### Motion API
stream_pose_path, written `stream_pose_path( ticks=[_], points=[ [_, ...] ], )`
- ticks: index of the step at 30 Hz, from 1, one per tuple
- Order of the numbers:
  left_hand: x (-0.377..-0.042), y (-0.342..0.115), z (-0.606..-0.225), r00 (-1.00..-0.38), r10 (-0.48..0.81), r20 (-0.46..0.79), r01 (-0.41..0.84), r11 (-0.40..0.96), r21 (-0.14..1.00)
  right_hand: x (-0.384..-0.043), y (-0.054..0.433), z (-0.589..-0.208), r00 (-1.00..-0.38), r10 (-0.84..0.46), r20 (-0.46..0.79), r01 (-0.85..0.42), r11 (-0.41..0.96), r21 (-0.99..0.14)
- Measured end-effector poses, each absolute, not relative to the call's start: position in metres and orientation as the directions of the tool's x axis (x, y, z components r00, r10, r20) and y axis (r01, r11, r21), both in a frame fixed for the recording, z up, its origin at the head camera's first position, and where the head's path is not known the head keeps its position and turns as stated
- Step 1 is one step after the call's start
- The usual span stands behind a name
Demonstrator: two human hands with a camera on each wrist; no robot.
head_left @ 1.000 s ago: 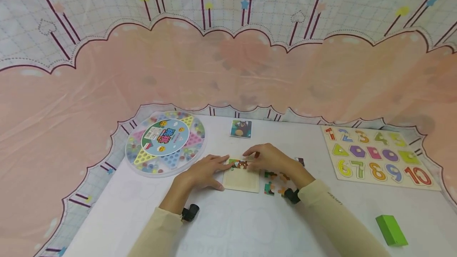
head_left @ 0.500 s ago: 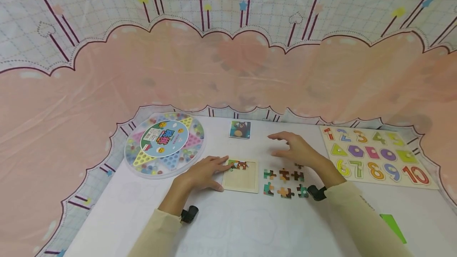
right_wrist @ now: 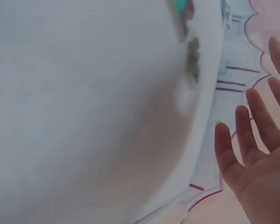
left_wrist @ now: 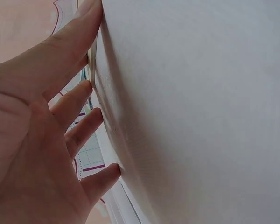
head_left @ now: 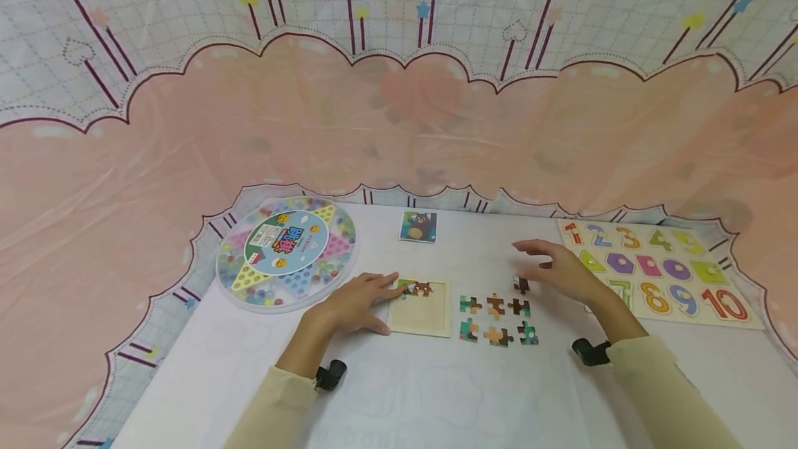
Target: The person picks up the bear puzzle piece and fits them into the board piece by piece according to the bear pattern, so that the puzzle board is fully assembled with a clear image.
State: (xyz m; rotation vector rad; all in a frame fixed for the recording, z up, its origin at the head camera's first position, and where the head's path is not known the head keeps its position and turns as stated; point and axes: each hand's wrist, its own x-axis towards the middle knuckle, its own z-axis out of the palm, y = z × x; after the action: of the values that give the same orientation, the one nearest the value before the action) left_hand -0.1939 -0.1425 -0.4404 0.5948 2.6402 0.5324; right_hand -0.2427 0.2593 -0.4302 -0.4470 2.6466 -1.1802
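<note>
A wooden puzzle tray lies mid-table with joined bear pieces in its top left corner. My left hand rests along the tray's left side, a fingertip on the joined pieces and the thumb by the lower left corner. In the left wrist view its fingers are spread. To the right of the tray lie several loose puzzle pieces in rows. My right hand hovers beside a lone dark piece above those rows, its fingers extended and holding nothing; the right wrist view shows them spread apart.
A picture card of a bear lies behind the tray. A round Chinese checkers set sits at the left. On the right is a number and shape board, partly behind my right hand. A patterned cloth hangs at the back.
My right hand has left the tray and moved right to the lone dark piece, uncovering the loose pieces. The left hand stays in place. The green block at the right is now out of sight.
</note>
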Motion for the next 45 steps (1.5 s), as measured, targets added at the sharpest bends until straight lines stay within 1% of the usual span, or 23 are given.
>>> stream_pose_path(
  ticks=[5,16,33,40,45],
  points=[
    [-0.194,-0.143,-0.440,-0.839,0.467,-0.279,0.320,0.839,0.441,-0.239,0.265,-0.440,-0.927,-0.355,-0.118,-0.140,0.621,-0.771],
    [-0.193,-0.144,-0.441,-0.837,0.475,-0.272,0.318,0.827,0.464,-0.241,0.267,-0.451,-0.914,-0.360,-0.188,-0.110,0.664,-0.740],
    [-0.193,-0.144,-0.438,-0.838,0.474,-0.270,0.321,0.829,0.459,-0.243,0.264,-0.453,-0.924,-0.347,-0.162,-0.155,0.726,-0.670],
    [-0.193,-0.143,-0.438,-0.839,0.469,-0.277,0.311,0.830,0.464,-0.243,0.263,-0.453,-0.927,-0.333,-0.171,-0.149,0.747,-0.648],
    [-0.194,-0.144,-0.438,-0.836,0.473,-0.278,0.312,0.827,0.468,-0.243,0.261,-0.451,-0.925,-0.347,-0.155,-0.179,0.758,-0.627]
  ],
)
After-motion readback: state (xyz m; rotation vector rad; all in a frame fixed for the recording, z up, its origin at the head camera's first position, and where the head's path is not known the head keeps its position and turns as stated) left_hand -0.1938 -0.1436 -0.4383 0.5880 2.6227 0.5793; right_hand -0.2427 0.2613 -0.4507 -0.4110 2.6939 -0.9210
